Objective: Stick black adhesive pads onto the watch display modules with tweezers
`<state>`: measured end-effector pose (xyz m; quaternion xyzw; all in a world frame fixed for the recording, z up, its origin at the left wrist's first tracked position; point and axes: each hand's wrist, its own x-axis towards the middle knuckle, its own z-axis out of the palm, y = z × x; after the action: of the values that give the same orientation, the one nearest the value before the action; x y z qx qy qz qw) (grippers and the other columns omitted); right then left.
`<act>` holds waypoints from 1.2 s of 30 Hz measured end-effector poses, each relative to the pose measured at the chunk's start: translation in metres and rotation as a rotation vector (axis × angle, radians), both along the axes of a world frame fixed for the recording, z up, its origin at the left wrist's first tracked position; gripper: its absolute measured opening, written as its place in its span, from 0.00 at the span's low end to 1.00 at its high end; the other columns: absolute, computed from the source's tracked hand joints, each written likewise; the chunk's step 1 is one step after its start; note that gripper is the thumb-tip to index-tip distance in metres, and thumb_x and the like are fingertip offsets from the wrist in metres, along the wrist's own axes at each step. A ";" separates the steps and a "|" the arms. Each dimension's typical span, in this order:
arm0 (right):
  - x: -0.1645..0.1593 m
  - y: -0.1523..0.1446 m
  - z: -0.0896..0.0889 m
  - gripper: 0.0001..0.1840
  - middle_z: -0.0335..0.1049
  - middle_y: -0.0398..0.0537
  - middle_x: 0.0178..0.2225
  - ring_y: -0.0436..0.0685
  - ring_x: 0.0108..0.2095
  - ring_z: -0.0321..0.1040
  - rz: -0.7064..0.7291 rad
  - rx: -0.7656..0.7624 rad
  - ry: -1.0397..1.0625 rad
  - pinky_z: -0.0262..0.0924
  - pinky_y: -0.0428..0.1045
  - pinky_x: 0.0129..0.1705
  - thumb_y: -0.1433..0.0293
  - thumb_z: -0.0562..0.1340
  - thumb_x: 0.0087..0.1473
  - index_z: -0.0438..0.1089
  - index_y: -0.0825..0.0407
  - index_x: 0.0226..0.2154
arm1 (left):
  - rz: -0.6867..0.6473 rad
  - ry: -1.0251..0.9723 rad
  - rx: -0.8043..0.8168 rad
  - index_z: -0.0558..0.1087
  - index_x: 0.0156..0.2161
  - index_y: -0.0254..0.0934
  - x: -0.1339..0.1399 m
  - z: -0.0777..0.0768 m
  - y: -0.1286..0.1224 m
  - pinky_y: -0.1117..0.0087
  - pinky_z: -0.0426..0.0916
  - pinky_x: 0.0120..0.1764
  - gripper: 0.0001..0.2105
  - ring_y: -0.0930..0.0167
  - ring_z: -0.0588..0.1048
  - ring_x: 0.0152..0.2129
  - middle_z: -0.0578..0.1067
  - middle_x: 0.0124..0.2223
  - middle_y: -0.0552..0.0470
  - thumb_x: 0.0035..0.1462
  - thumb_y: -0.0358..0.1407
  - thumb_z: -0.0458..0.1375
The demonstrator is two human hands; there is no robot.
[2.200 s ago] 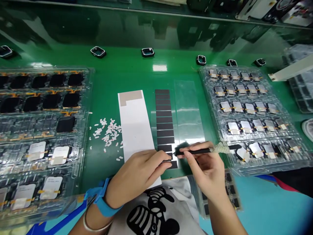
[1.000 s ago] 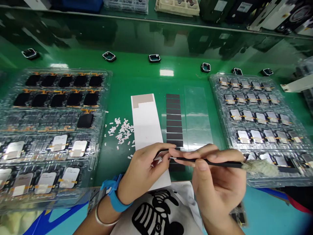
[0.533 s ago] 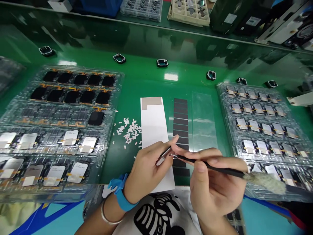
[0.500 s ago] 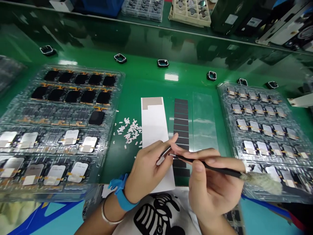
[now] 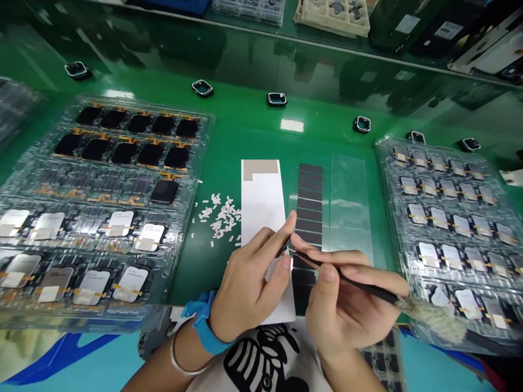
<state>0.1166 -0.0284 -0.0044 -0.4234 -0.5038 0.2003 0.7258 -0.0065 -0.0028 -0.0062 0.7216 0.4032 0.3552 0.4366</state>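
My left hand (image 5: 255, 272), with a blue strap on the wrist, pinches a small dark flat piece (image 5: 283, 248) between thumb and fingers; most of it is hidden. Held like a pen in my right hand (image 5: 355, 299) are slim black tweezers (image 5: 368, 286), their tip meeting the piece at my left fingertips. A pale bristly tuft (image 5: 435, 317) shows at the rear of the tweezers. Below both hands lie a white backing sheet (image 5: 262, 204) with a grey-beige strip at its top and a column of dark rectangular stickers (image 5: 309, 206).
Small white scraps (image 5: 220, 218) are scattered left of the sheet. Clear trays hold screens at left (image 5: 204, 122) and right (image 5: 386, 163). Several watch cases (image 5: 277, 99) stand along the back. A clear film (image 5: 351, 190) lies beside the stickers.
The view has shifted slightly, so the table things sit a little further right. My left index finger is straighter, and the dark piece is turned differently at the fingertips.
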 end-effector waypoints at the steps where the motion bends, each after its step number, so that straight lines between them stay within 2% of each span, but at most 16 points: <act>1: 0.000 0.000 0.000 0.19 0.73 0.47 0.37 0.55 0.39 0.77 -0.009 -0.003 -0.004 0.80 0.56 0.42 0.88 0.57 0.55 0.62 0.52 0.44 | 0.000 0.002 -0.003 0.54 0.69 0.38 0.000 0.000 0.000 0.69 0.63 0.31 0.24 0.71 0.67 0.28 0.67 0.36 0.52 0.70 0.36 0.44; 14: 0.001 0.001 -0.003 0.21 0.73 0.46 0.37 0.52 0.38 0.77 -0.012 0.000 -0.029 0.79 0.53 0.43 0.89 0.58 0.53 0.62 0.52 0.44 | 0.015 0.043 0.000 0.54 0.69 0.40 0.002 0.000 0.000 0.69 0.62 0.30 0.24 0.71 0.66 0.27 0.66 0.35 0.52 0.70 0.36 0.44; 27: -0.001 0.000 -0.005 0.18 0.74 0.46 0.37 0.55 0.37 0.77 -0.037 -0.010 -0.010 0.80 0.59 0.40 0.86 0.59 0.55 0.62 0.52 0.44 | 0.022 0.056 0.013 0.54 0.69 0.40 0.002 0.001 0.001 0.71 0.61 0.28 0.25 0.71 0.66 0.27 0.66 0.35 0.52 0.70 0.36 0.45; 36: 0.000 -0.001 -0.005 0.22 0.74 0.48 0.38 0.56 0.39 0.77 -0.004 -0.011 0.007 0.80 0.59 0.43 0.90 0.57 0.52 0.62 0.53 0.45 | 0.018 0.067 -0.006 0.54 0.69 0.40 0.002 0.001 0.001 0.70 0.61 0.28 0.24 0.72 0.66 0.26 0.65 0.34 0.53 0.70 0.36 0.44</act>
<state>0.1163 -0.0298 -0.0094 -0.4276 -0.4994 0.2029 0.7256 -0.0044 -0.0018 -0.0048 0.7280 0.4252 0.3337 0.4217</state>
